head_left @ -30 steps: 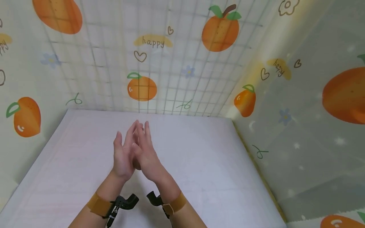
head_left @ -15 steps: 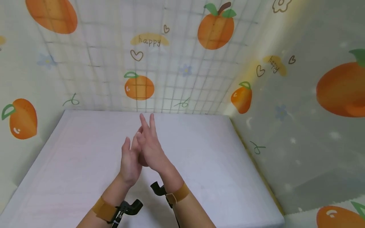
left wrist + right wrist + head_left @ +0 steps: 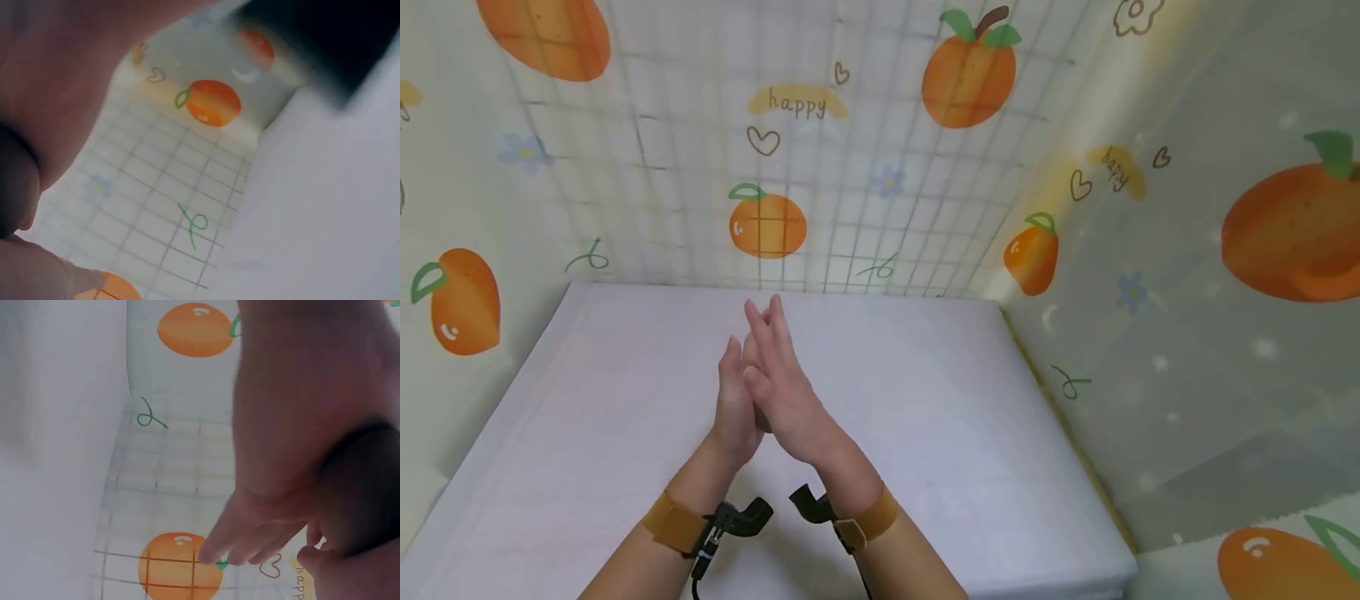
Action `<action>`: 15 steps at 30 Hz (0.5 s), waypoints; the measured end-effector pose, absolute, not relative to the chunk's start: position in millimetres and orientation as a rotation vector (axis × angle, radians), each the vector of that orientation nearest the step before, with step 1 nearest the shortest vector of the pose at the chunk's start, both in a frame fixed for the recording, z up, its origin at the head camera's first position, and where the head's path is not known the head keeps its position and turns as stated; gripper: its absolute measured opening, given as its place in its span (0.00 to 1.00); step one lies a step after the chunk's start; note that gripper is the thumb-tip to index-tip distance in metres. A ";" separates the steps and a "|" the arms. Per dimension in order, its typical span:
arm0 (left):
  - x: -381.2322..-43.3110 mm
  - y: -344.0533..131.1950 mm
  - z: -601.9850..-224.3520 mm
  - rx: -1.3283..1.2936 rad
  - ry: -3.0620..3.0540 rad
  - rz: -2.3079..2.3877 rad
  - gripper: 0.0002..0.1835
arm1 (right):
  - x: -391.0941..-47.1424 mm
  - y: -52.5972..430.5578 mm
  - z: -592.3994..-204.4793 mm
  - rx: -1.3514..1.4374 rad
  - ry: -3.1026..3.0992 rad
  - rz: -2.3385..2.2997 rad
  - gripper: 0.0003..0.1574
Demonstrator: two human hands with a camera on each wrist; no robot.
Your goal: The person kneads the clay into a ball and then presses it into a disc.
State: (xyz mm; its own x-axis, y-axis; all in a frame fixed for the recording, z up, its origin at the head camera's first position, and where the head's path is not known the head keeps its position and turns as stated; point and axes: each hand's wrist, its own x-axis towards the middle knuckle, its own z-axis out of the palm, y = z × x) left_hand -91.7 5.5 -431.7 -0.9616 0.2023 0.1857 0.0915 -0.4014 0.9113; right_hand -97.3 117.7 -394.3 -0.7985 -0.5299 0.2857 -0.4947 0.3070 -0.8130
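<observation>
Between my two palms sits a dark brown, smooth, rounded lump (image 3: 763,421), mostly hidden by the hands in the head view. My left hand (image 3: 737,412) lies against it from the left, fingers straight and pointing away from me. From the other side my right hand (image 3: 786,408) presses on it, also with extended fingers. In the left wrist view the lump (image 3: 14,181) shows as a dark curved shape at the left edge. The right wrist view has the dark lump (image 3: 369,494) at its right, between the palms. Both hands are raised over the white surface.
A white-covered table (image 3: 925,433) spreads below the hands. Behind it stands a wire grid (image 3: 850,183) covered by a curtain printed with oranges. More printed curtain (image 3: 1187,333) hangs along the right side. Each wrist wears a brown strap (image 3: 676,523) with a small black camera.
The right hand slid forward along the left, then came back toward me. The left hand shifted slightly right and up again. The brown lump stays between the palms.
</observation>
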 end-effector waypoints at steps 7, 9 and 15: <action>-89.2 12.6 -427.2 0.538 1.644 2.651 0.43 | -126.7 121.1 -398.8 -0.856 2.441 -1.649 0.45; -92.6 9.4 -425.7 0.538 1.661 2.667 0.43 | -129.6 120.6 -408.2 -0.824 2.370 -1.699 0.47; -105.4 -4.1 -433.2 0.378 1.723 2.649 0.43 | -116.3 111.8 -419.6 -0.910 2.294 -1.700 0.61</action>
